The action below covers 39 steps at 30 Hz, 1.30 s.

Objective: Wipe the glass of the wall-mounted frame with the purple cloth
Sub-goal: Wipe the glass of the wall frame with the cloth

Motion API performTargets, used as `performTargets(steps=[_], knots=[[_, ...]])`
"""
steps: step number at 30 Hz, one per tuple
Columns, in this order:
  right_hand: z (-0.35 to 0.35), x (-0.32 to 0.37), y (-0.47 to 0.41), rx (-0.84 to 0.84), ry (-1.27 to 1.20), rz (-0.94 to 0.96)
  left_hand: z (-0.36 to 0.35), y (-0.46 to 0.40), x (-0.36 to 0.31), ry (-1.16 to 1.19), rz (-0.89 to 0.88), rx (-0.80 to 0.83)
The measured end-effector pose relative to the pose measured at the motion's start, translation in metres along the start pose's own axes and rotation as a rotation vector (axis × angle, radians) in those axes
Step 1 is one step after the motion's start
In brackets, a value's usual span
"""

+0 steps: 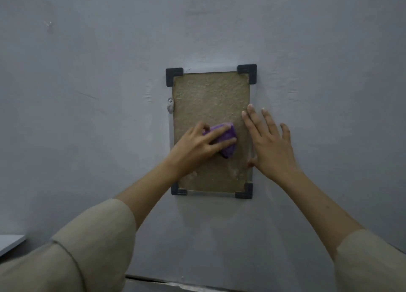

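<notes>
A rectangular frame (211, 94) hangs upright on a grey wall, with a tan textured panel behind its glass and black corner brackets. My left hand (197, 146) presses a bunched purple cloth (228, 138) against the glass in the frame's lower middle. My right hand (268, 142) lies flat with spread fingers over the frame's right edge and the wall beside it, thumb at the edge. Both forearms reach up from beige sleeves.
A small metal clip (170, 105) sits on the frame's left edge. A clear wall hook (49, 26) is at upper left. A white surface corner (11, 243) shows at lower left. A dark ledge (175, 284) runs along the bottom.
</notes>
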State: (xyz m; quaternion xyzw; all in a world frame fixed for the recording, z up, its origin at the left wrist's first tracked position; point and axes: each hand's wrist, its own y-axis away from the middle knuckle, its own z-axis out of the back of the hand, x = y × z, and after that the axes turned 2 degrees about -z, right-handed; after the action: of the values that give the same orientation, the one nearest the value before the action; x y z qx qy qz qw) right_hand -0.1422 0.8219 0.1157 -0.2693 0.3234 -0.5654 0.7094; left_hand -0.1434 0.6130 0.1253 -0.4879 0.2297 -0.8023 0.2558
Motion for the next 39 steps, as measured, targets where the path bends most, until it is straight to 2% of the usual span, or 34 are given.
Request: performTargets(steps=[1, 2, 3, 6, 7, 8, 10, 13, 14, 16, 20, 22, 23, 26, 27, 29, 30, 33, 34, 35, 38, 39], knots=[[0.000, 0.000, 0.000, -0.003, -0.004, 0.001, 0.003, -0.001, 0.006, -0.030, -0.047, 0.035], [-0.001, -0.001, 0.000, -0.003, -0.009, 0.001, 0.006, -0.004, 0.013, -0.056, -0.014, 0.039], [-0.001, -0.001, 0.000, 0.000, -0.014, 0.000, 0.009, -0.008, 0.021, -0.064, 0.080, 0.010], [-0.003, -0.002, 0.000, 0.005, -0.011, 0.002, 0.017, -0.021, 0.038, 0.008, 0.547, -0.154], [-0.003, -0.002, 0.000, 0.005, -0.010, 0.001, 0.018, -0.025, 0.038, 0.037, 0.644, -0.183], [-0.004, -0.002, 0.000, 0.005, -0.012, -0.002, 0.017, -0.026, 0.033, 0.054, 0.664, -0.187], [-0.004, -0.002, -0.001, -0.002, -0.020, -0.004, 0.011, -0.024, 0.017, 0.054, 0.498, -0.140], [-0.003, -0.002, 0.000, -0.043, -0.034, -0.015, 0.007, -0.015, 0.004, 0.004, 0.033, 0.022], [-0.003, -0.002, 0.000, -0.048, -0.044, -0.018, 0.009, -0.015, 0.010, -0.027, -0.059, 0.066], [-0.001, -0.003, 0.000, -0.039, -0.061, -0.017, 0.016, -0.021, 0.027, -0.072, -0.049, 0.090], [-0.003, -0.006, 0.003, -0.026, -0.038, -0.041, 0.026, -0.042, 0.044, -0.052, 0.364, -0.063], [-0.004, -0.008, 0.005, -0.031, -0.038, -0.061, 0.024, -0.047, 0.036, -0.036, 0.421, -0.082], [-0.005, -0.008, 0.006, -0.035, -0.043, -0.065, 0.022, -0.046, 0.030, -0.034, 0.349, -0.067], [-0.007, -0.009, 0.006, -0.053, -0.058, -0.090, 0.016, -0.037, 0.018, -0.067, -0.101, 0.062], [-0.008, -0.008, 0.006, -0.054, -0.065, -0.102, 0.018, -0.037, 0.022, -0.085, -0.203, 0.118], [-0.010, -0.008, 0.007, -0.058, -0.082, -0.123, 0.023, -0.044, 0.035, -0.124, -0.224, 0.138], [-0.011, -0.007, 0.008, -0.061, -0.088, -0.132, 0.025, -0.050, 0.041, -0.118, -0.149, 0.100], [-0.013, -0.006, 0.010, -0.060, -0.101, -0.153, 0.024, -0.061, 0.038, -0.033, 0.249, -0.022], [-0.014, -0.006, 0.010, -0.057, -0.111, -0.161, 0.021, -0.062, 0.031, -0.013, 0.282, -0.022], [-0.014, -0.006, 0.010, -0.053, -0.122, -0.164, 0.016, -0.060, 0.022, -0.012, 0.227, -0.004], [-0.014, -0.007, 0.010, -0.051, -0.134, -0.162, 0.011, -0.048, 0.005, -0.023, -0.174, 0.075], [-0.013, -0.008, 0.009, -0.044, -0.127, -0.161, 0.014, -0.046, 0.008, -0.034, -0.244, 0.092]])
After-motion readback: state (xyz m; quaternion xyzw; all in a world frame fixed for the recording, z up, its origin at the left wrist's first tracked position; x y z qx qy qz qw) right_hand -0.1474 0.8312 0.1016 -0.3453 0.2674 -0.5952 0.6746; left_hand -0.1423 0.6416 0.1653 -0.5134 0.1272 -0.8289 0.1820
